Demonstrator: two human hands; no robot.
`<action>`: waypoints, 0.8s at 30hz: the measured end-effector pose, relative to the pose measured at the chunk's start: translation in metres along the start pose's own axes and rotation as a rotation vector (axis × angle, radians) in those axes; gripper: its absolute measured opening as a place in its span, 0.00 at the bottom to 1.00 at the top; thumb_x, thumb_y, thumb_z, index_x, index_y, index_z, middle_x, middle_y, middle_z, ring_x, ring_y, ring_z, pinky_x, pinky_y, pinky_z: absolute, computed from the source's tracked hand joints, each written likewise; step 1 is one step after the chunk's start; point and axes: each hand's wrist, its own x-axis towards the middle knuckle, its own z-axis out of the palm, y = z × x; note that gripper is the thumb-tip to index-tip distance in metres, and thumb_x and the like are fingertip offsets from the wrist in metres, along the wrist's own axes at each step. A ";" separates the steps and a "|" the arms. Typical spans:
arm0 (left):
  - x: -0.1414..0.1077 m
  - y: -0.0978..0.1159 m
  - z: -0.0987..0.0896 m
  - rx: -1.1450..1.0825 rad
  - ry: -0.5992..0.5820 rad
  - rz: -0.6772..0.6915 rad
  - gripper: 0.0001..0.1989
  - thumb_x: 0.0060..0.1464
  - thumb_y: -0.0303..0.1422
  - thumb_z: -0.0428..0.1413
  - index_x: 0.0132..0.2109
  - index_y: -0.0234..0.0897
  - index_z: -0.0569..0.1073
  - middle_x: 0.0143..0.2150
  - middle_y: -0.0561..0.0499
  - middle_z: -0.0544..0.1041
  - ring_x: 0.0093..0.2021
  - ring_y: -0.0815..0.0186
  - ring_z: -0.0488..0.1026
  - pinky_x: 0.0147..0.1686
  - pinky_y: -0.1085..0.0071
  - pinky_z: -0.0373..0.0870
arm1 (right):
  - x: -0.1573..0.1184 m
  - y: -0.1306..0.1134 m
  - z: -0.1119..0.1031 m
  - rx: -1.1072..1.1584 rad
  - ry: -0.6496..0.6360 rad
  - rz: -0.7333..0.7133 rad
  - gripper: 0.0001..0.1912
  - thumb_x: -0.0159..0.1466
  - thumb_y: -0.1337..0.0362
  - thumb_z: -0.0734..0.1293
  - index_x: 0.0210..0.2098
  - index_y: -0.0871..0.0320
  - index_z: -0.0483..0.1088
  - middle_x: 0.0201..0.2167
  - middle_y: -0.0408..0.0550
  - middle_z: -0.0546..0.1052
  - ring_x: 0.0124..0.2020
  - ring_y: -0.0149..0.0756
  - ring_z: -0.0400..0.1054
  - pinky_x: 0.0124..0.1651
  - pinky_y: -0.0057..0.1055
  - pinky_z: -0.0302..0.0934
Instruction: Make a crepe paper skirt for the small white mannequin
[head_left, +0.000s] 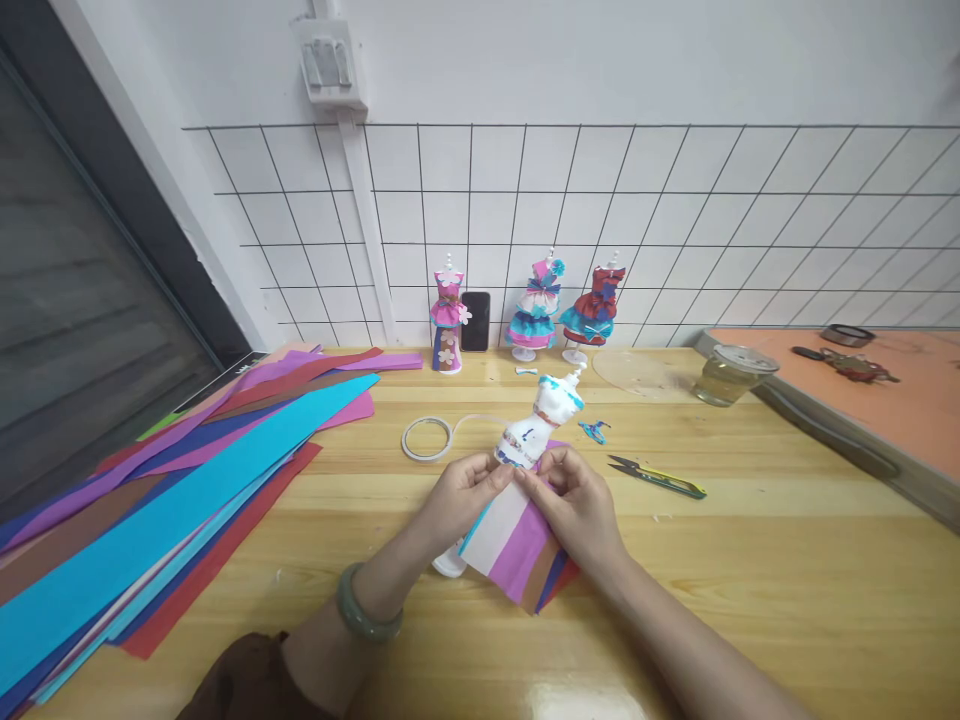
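Note:
A small white dress-form mannequin (556,400) leans to the right between my hands, with bits of blue and brown on its bust and waist. Below its hips hangs a striped paper skirt (517,535) in white, purple, brown, blue and red. My left hand (469,495) pinches the skirt's top edge against the mannequin's hip from the left. From the right, my right hand (577,500) pinches the same edge, thumb tips close together. The mannequin's round white base (450,562) shows partly behind my left hand and the skirt.
Colored paper strips (225,450) cover the left side. A tape roll (427,439) lies behind my left hand, and yellow thread snips (660,478) to the right. Dressed mannequins (534,305) and a phone (475,322) stand by the wall. A lidded cup (731,375) is at right.

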 end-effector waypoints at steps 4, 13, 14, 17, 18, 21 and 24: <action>0.000 -0.001 -0.001 0.055 0.027 0.018 0.18 0.48 0.45 0.55 0.36 0.31 0.71 0.30 0.50 0.72 0.29 0.70 0.66 0.29 0.75 0.60 | -0.001 -0.002 0.002 0.005 -0.018 -0.007 0.13 0.57 0.56 0.65 0.28 0.56 0.57 0.16 0.35 0.59 0.17 0.24 0.49 0.19 0.23 0.45; 0.000 -0.003 -0.003 0.293 0.146 0.165 0.18 0.51 0.45 0.50 0.25 0.33 0.63 0.21 0.57 0.58 0.23 0.74 0.54 0.22 0.76 0.51 | -0.004 -0.006 0.004 -0.033 -0.010 -0.077 0.10 0.60 0.59 0.63 0.29 0.56 0.58 0.15 0.33 0.55 0.16 0.24 0.47 0.19 0.22 0.43; 0.000 -0.003 -0.004 0.311 0.167 0.178 0.19 0.52 0.45 0.50 0.24 0.34 0.61 0.21 0.58 0.57 0.22 0.75 0.53 0.22 0.76 0.50 | -0.004 -0.006 0.004 -0.052 -0.006 -0.086 0.09 0.60 0.59 0.63 0.29 0.57 0.58 0.15 0.33 0.55 0.16 0.24 0.47 0.19 0.22 0.43; 0.001 -0.003 -0.005 0.327 0.197 0.189 0.19 0.52 0.45 0.49 0.24 0.35 0.58 0.20 0.58 0.55 0.22 0.74 0.51 0.21 0.76 0.49 | -0.004 -0.007 0.002 -0.090 0.002 -0.077 0.09 0.59 0.59 0.63 0.33 0.57 0.61 0.15 0.33 0.56 0.16 0.24 0.48 0.19 0.23 0.44; 0.001 -0.004 -0.005 0.325 0.198 0.185 0.19 0.52 0.45 0.48 0.24 0.35 0.59 0.21 0.58 0.55 0.22 0.74 0.52 0.21 0.76 0.50 | -0.004 -0.007 0.002 -0.094 0.003 -0.069 0.10 0.59 0.59 0.64 0.34 0.57 0.61 0.15 0.33 0.55 0.16 0.24 0.48 0.19 0.23 0.44; 0.002 -0.003 -0.005 0.317 0.204 0.174 0.18 0.52 0.45 0.49 0.24 0.35 0.59 0.21 0.58 0.56 0.22 0.74 0.52 0.22 0.76 0.50 | -0.004 -0.008 0.003 -0.099 -0.014 -0.053 0.10 0.59 0.58 0.64 0.34 0.58 0.64 0.15 0.34 0.55 0.16 0.25 0.47 0.19 0.23 0.44; 0.001 -0.002 -0.004 0.313 0.210 0.173 0.18 0.52 0.44 0.49 0.24 0.34 0.60 0.21 0.58 0.56 0.22 0.74 0.53 0.22 0.76 0.51 | -0.003 -0.010 0.003 -0.111 -0.031 -0.051 0.11 0.58 0.57 0.64 0.32 0.59 0.66 0.15 0.34 0.54 0.17 0.25 0.46 0.19 0.24 0.43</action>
